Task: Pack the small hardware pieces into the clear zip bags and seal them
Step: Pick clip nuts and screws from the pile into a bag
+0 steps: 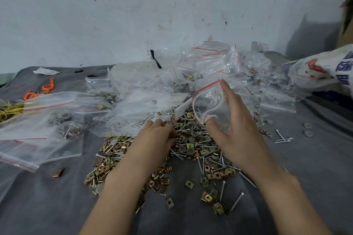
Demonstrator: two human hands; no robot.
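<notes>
— While our right hand [235, 120] pinches the small zip bag [208, 105] at its red-striped mouth, thumb in front and fingers behind, just above the far side of the pile, what could we spoil from here?

— The mouth gapes only a little and sags. If we tip pieces in from our left hand [158, 132], some may miss and scatter back onto the grey cloth [315, 177].

— Is the left hand holding anything?

— Its fingers are curled down into the hardware pieces [191, 147] at the pile's far left edge. We cannot tell what, if anything, they have caught.

— Other risks?

— The screws [236, 201] are pointed, and pushed in tip first they could pierce the thin film. They lie mixed with grey washers [307, 125] and brass clips [58, 172], so we might grab the wrong kind or number. A piece caught in the zip track would likely keep the seal from closing.

— Anything we can read?

— Little. A flat bag [141, 66] at the far middle carries faint handwritten figures, perhaps "30". The printed sack [322, 70] at the far right shows blue characters and a red mark, too blurred for us to read. We see no brand on the zip bag itself.
</notes>
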